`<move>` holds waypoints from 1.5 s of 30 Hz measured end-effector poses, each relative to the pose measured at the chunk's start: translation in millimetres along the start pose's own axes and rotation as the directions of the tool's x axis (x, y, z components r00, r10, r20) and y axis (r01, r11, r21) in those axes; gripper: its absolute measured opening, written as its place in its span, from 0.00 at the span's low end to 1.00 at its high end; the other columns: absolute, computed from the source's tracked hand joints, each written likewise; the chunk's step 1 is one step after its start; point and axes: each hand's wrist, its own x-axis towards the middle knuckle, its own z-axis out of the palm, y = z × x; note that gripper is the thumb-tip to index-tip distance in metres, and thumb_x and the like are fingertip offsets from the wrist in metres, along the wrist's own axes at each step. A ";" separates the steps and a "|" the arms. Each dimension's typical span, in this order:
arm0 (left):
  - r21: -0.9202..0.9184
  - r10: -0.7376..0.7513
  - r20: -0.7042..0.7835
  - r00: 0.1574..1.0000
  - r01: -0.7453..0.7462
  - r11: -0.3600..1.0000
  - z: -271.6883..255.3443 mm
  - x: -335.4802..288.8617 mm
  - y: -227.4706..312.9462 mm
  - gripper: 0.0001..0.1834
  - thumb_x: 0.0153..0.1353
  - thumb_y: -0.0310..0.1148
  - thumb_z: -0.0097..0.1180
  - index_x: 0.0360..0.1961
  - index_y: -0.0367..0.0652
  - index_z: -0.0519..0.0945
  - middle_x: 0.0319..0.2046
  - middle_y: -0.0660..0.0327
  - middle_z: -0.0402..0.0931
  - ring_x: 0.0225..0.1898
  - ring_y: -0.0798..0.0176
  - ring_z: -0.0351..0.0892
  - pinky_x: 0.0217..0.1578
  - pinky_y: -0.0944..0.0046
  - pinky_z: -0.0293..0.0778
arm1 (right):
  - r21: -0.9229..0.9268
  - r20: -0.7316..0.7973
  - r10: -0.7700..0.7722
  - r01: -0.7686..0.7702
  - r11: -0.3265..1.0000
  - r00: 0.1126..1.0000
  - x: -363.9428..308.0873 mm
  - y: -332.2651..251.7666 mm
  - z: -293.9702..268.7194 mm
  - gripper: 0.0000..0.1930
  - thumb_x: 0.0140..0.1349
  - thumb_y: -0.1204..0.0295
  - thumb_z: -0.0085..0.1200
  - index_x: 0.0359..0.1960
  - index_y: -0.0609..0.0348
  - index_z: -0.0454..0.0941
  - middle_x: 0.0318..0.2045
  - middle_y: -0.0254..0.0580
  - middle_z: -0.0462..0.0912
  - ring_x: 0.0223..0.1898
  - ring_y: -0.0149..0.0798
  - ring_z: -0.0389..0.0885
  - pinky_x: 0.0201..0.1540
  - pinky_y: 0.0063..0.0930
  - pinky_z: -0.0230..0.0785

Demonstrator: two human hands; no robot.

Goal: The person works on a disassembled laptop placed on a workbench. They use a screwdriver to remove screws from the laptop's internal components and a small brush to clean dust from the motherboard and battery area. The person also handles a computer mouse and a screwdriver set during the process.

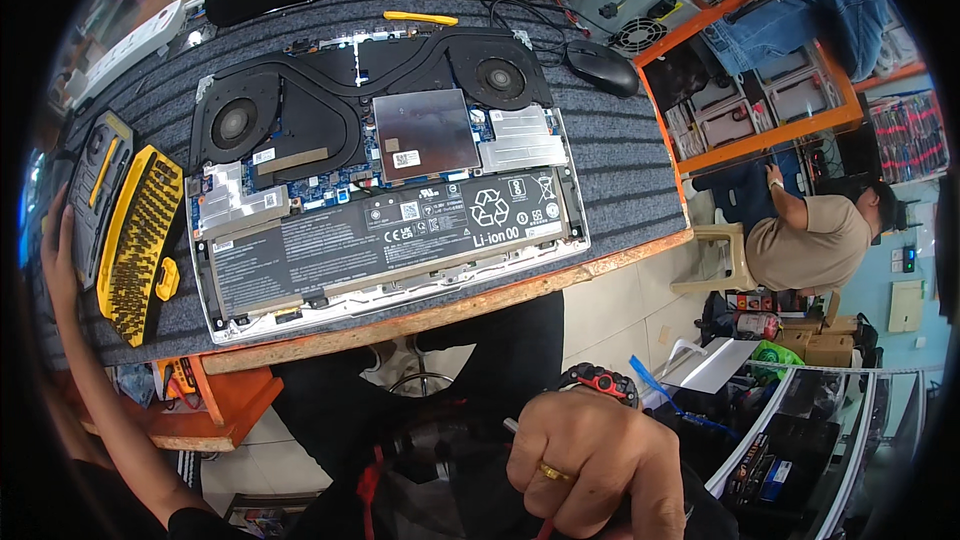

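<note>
An opened laptop [375,205] lies on the ribbed grey mat with its battery, two fans and copper-toned plate exposed. My left hand [58,240] is at the far left, fingers stretched along the edge of a grey-and-yellow tool case [105,190]. Beside that case stands its yellow bit holder [140,240], filled with rows of dark bits. My right hand [600,460] is raised close to the camera, away from the laptop, its fingers curled closed. It wears a ring and a black-and-red watch. A thin light tip shows beside its knuckles; the rest is hidden.
A yellow pry tool [420,18] and a black mouse [600,68] lie behind the laptop. A small yellow piece [167,280] sits by the bit holder. A white power strip [130,50] runs along the left. At right, another person [810,235] sits near a plastic stool [715,260].
</note>
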 end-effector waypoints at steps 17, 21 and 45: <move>-0.170 -0.011 -0.125 0.992 -0.010 0.985 -5.6 -14.9 107.7 0.21 0.70 0.39 0.60 0.61 0.44 0.82 0.51 0.52 0.86 0.49 0.62 0.85 0.52 0.62 0.77 | -0.911 -0.029 0.715 -0.312 0.268 0.698 114.3 189.4 30.3 0.05 0.62 0.74 0.65 0.38 0.59 0.84 0.30 0.49 0.85 0.32 0.54 0.85 0.36 0.38 0.75; -0.155 0.023 -0.145 0.989 -0.045 0.987 -3.8 -11.6 109.3 0.22 0.70 0.39 0.60 0.60 0.42 0.82 0.52 0.50 0.85 0.50 0.57 0.85 0.52 0.60 0.78 | -0.981 0.009 0.782 -0.148 0.128 0.623 124.2 248.3 26.1 0.08 0.64 0.67 0.61 0.36 0.59 0.83 0.30 0.56 0.84 0.36 0.59 0.84 0.39 0.50 0.75; -0.156 -0.006 -0.089 0.996 -0.008 0.988 -4.8 -6.0 88.2 0.21 0.71 0.35 0.58 0.62 0.39 0.81 0.58 0.50 0.82 0.62 0.56 0.79 0.65 0.61 0.68 | -0.954 0.272 0.880 0.231 0.192 0.390 132.2 307.9 15.5 0.11 0.59 0.67 0.60 0.37 0.59 0.90 0.36 0.54 0.90 0.40 0.56 0.90 0.43 0.49 0.83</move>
